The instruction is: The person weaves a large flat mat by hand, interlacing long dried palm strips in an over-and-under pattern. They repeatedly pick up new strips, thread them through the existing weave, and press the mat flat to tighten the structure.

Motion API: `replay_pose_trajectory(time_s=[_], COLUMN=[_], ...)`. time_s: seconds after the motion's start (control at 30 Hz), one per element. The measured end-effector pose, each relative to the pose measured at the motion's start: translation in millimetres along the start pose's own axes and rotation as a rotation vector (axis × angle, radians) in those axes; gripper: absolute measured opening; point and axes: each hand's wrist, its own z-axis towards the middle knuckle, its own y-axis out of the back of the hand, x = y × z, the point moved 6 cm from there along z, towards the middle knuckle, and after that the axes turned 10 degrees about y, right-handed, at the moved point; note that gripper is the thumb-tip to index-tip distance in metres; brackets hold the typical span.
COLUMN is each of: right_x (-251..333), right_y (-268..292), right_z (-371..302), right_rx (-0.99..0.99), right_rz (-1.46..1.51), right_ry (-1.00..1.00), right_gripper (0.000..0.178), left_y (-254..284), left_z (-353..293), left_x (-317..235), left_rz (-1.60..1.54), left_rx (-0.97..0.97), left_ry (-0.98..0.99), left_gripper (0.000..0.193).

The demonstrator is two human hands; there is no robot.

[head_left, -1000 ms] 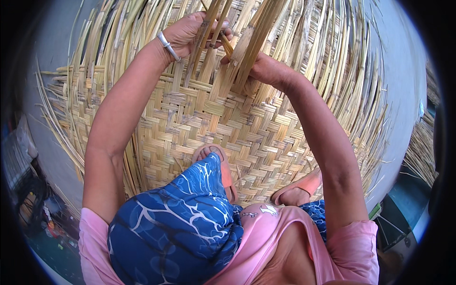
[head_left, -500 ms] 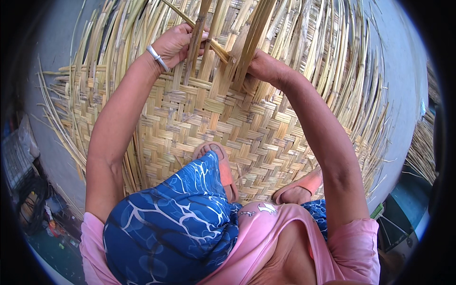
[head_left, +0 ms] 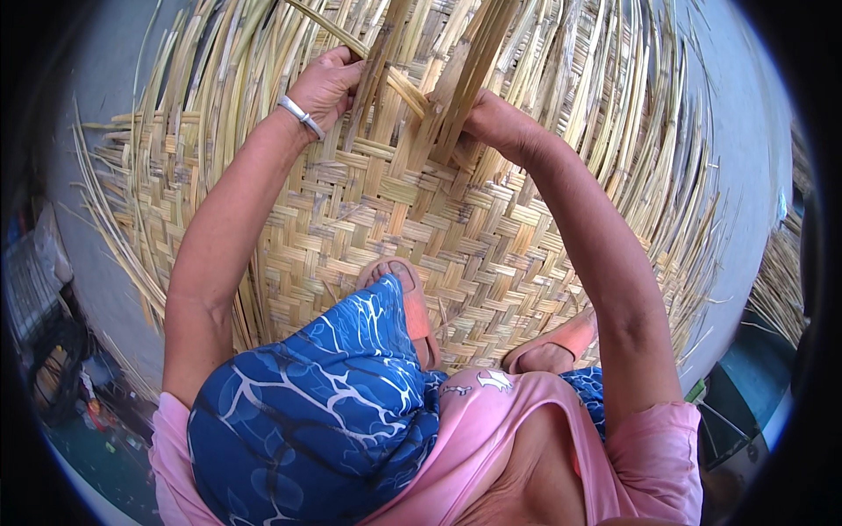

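Observation:
A woven mat of flattened reed strips [head_left: 386,228] lies under me, with a twill pattern near my feet and loose strip ends beyond. My left hand [head_left: 326,88], with a silvery bangle on its wrist, has its fingers closed at an upright reed strip [head_left: 375,79]; the fingertips are partly behind it. A crosswise reed strip [head_left: 408,90] slants from the upper left behind the upright strip toward my right hand. My right hand [head_left: 498,124] is closed around a bundle of raised reed strips [head_left: 469,79], which hides most of its fingers.
My feet in orange sandals [head_left: 417,320] rest on the mat. Long unwoven strips [head_left: 605,131] fan out toward the far side and right. Grey floor [head_left: 741,167] borders the mat. A bundle of stalks [head_left: 776,285] lies at the right; clutter and dark cables [head_left: 57,351] sit at the left.
My left hand has shifted slightly, and its fingers no longer reach past the upright strips to the right. Those upright strips now stand closer together. My right hand stays at the raised bundle.

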Motion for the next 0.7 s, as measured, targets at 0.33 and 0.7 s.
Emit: replay_pose_trajectory(time_s=[0.33,0.7], right_x=[-6,-5], right_y=[2,-2], right_z=[1,-6], right_rx=[0.103,0.153], right_rz=[-0.024,-0.124], right_ry=[-0.017,-0.134], right_gripper=[0.033,0.040], left_y=[10,36], left_z=[-24,-58], left_x=[-2,35], left_rz=[0.456,0.687], left_rx=[-0.561,-0.836], left_ry=[-0.320,-0.259], left_gripper=[0.021,0.027])
